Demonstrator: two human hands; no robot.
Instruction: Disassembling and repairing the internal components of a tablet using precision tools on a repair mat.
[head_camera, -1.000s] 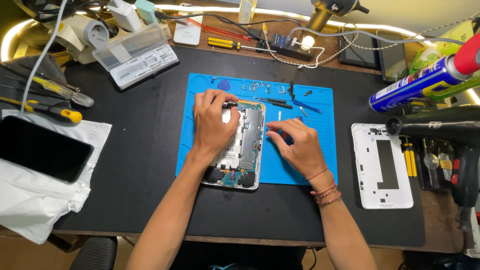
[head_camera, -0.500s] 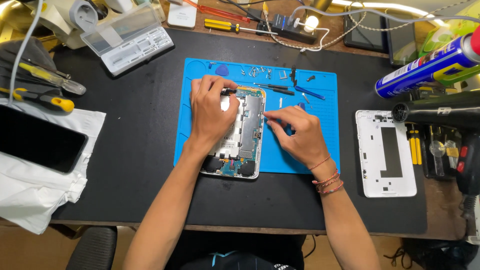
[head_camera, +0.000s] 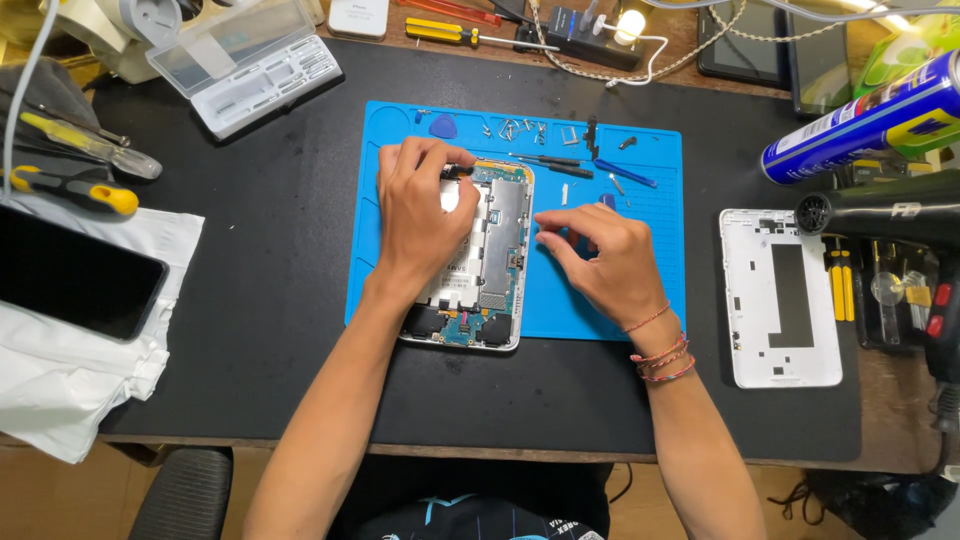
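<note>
On the blue mat (head_camera: 640, 300), mid-worktop (head_camera: 280, 250): opened tablet (head_camera: 478, 262) lies face down, both hands on or beside it.

Left hand (head_camera: 418, 215) presses flat over the tablet's upper left, likely to pin it, with its fingers (head_camera: 432, 160) closed on a thin dark tool (head_camera: 458, 172) at the top edge. Right hand (head_camera: 600, 255) rests on the mat just beside the tablet's right edge, fingers (head_camera: 552, 232) narrow and pinched together; what they pinch, if anything, is too small to tell. Loose screws (head_camera: 520, 128) and small tools (head_camera: 560, 165) sit along the mat's top, close by and unlikely to roll off. White back cover (head_camera: 780, 300) lies well apart to the right, out of the way. Spray can (head_camera: 860, 115) and screwdrivers (head_camera: 75, 165) sit off the mat.
</note>
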